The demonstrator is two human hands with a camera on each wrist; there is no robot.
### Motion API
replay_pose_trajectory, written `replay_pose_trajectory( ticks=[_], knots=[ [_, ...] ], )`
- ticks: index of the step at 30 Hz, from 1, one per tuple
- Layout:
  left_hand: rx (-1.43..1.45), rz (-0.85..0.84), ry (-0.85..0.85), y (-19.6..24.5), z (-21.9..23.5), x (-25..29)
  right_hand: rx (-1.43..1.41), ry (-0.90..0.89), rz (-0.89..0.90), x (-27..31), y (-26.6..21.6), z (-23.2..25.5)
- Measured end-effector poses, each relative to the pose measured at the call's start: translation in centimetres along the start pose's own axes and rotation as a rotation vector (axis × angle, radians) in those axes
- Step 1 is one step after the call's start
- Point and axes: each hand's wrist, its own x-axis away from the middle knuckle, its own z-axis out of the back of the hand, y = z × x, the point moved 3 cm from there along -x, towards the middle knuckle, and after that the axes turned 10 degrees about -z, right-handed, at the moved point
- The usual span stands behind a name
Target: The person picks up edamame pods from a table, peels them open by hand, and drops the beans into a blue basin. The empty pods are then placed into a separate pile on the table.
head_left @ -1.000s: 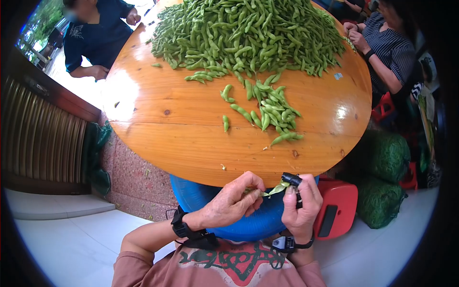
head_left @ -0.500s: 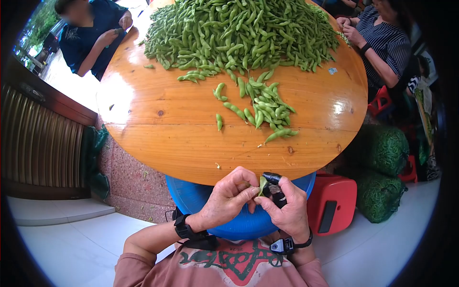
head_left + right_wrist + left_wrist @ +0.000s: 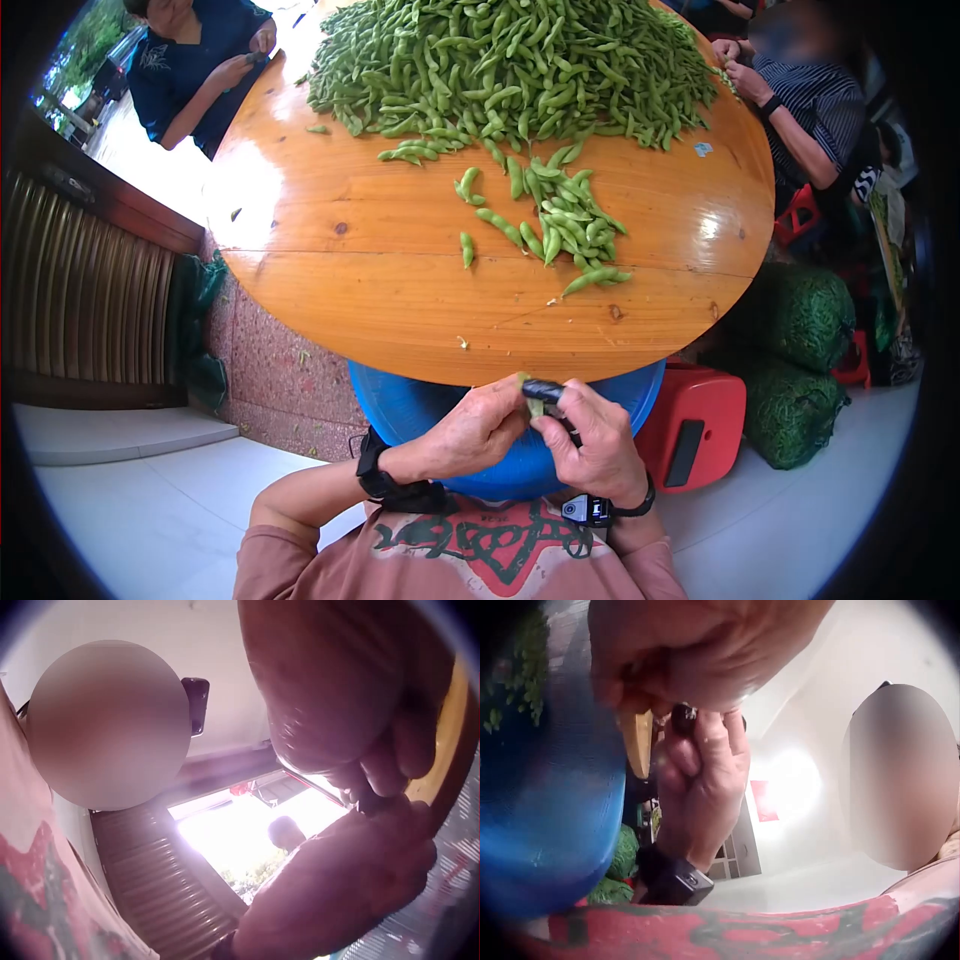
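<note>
In the head view, both hands meet over a blue basin (image 3: 375, 395) at the table's near edge. My left hand (image 3: 465, 432) pinches a green soybean pod (image 3: 536, 404), its fingertips partly hidden behind the hand. My right hand (image 3: 600, 448) grips the same pod from the right with thumb and index finger. Black wrapping (image 3: 543, 391) covers that index finger and lies across the pod. Both wrist views show the hands close together, with the pod hidden by the fingers.
A big heap of soybean pods (image 3: 510, 75) fills the far part of the wooden table (image 3: 350, 300), with a small loose group (image 3: 575, 225) nearer. A red stool (image 3: 705, 425) and green net sacks (image 3: 800, 415) stand right. Two people (image 3: 190, 60) (image 3: 815, 110) sit across.
The right hand has moved left until its wrapped finger reaches the left hand. The pod, earlier stretched between the hands, now sits mostly covered. The loose pods on the table have not moved.
</note>
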Motion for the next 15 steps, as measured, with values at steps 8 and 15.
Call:
replay_pose_trajectory(
  ticks=[8,15],
  knots=[
    [-0.4,0.046,-0.334,-1.6,2.2,1.7,0.015,0.072,-0.263,2.4,2.6,7.9],
    [-0.648,-0.131,-0.801,-1.5,4.1,7.5,0.478,0.397,-0.408,5.2,3.7,14.6]
  ],
)
